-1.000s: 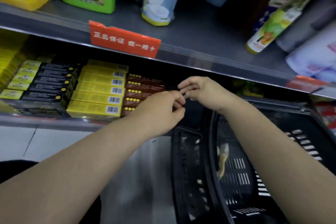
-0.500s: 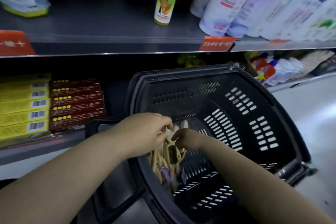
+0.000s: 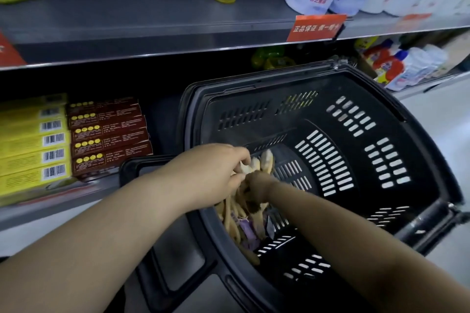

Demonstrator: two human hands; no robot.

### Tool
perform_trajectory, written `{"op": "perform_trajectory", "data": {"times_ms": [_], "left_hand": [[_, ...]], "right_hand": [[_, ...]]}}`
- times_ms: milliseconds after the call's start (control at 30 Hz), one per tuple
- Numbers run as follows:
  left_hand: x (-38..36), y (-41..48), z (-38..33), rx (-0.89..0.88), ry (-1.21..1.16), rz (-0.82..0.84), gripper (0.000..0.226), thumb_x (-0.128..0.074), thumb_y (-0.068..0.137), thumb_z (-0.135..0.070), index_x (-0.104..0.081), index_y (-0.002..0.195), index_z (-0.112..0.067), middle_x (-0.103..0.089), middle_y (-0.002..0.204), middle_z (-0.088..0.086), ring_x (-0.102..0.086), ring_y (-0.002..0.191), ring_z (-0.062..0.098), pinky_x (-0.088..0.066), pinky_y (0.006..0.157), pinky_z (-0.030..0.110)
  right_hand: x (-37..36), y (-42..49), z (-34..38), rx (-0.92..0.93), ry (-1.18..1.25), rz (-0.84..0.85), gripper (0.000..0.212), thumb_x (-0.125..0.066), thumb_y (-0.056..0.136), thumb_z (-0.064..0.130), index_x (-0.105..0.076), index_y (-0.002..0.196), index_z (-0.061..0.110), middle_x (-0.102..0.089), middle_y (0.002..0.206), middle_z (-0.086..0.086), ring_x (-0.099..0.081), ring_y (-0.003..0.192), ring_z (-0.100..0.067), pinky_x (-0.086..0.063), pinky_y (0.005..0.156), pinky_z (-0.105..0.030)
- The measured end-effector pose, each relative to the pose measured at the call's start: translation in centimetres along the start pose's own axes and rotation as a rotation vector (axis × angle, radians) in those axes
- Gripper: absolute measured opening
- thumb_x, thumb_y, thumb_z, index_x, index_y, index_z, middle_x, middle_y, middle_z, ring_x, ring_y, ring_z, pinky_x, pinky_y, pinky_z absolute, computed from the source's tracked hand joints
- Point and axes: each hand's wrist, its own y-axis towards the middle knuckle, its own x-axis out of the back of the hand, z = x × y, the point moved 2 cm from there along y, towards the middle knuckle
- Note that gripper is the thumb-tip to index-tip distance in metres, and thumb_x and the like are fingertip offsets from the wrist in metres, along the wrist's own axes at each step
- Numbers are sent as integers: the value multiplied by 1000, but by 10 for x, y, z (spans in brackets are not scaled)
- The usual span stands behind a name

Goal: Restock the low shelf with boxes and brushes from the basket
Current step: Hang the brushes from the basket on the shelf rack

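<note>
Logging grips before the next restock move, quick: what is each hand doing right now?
Left hand: grip closed on the tops of the brushes in the basket.
Right hand: down among the same brushes; grip cannot be told.

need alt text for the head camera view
Both hands, left hand and right hand, grasp a bundle of wooden brushes inside a black basket. To the left, yellow boxes and brown boxes fill the low shelf.
</note>
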Motion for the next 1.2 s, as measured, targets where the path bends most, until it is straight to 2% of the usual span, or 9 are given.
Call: {"op": "perform_trajectory", "data": {"times_ms": [133,233,400,567,667,733,933,1000,1200], "left_hand": [[0,7,-3,173,-475,-133,60,-51,94,-24,-22,146,-19,-47,137,-4,-50,119,9,-42,100,29],[3,9,-2,301,-778,-126,68,-55,93,-25,-17,149,-14,-42,144,0,-46,121,10,-38,91,22],[-1,6,-5,289,-836,-60,30,-54,94,-18,-46,124,-16,-66,106,-2,-66,90,6,-55,75,23],[1,5,-2,407,-1139,-161,17,-41,99,-5,-55,100,-14,-68,87,3,-68,65,8,-58,64,26],[2,4,1,473,-1275,-212,16,-41,98,-4,-56,98,-10,-68,84,7,-69,62,11,-59,59,27],[3,3,0,490,-1331,-233,15,-42,98,-5,-56,102,-7,-67,77,7,-68,56,11,-58,55,26],[5,1,-2,518,-1307,-226,20,-42,99,-12,-58,109,-6,-56,69,4,-56,45,7,-58,55,25],[7,0,-3,529,-1292,-231,21,-42,100,-14,-59,110,-7,-54,70,3,-53,47,7,-56,53,23],[8,1,-6,501,-1285,-218,17,-48,96,-9,-60,108,-10,-53,72,2,-52,56,10,-55,58,23]], "right_hand": [[71,-34,-24,25,248,65,24,-61,84,41,-64,90,18,-68,94,-4,-66,80,-14,-54,71,-26],[120,-73,-31,157,646,-29,17,-62,80,41,-64,83,24,-69,82,3,-67,70,-8,-57,64,-22],[148,-95,-19,357,1215,-319,14,-62,85,28,-68,74,22,-69,82,0,-65,83,-19,-58,80,-33],[117,-69,-3,263,1693,-204,46,-41,93,54,-61,92,12,-60,87,-9,-58,75,-21,-56,71,-32],[61,-35,5,5,1109,-74,44,-36,98,46,-58,105,9,-58,89,-10,-55,76,-22,-46,69,-31],[22,-20,16,-78,660,60,48,-37,99,41,-48,128,4,-55,114,-16,-56,100,-27,-43,83,-34],[-30,7,32,-119,322,88,40,-36,100,19,-39,140,13,-47,137,-12,-51,117,-31,-42,93,-46],[-28,5,36,-224,662,157,36,-44,97,17,-49,131,9,-55,128,-13,-55,112,-32,-47,87,-41],[32,-24,-1,-19,1132,250,28,-51,89,-6,-52,114,5,-60,103,-10,-59,79,-14,-54,69,-24]]}}
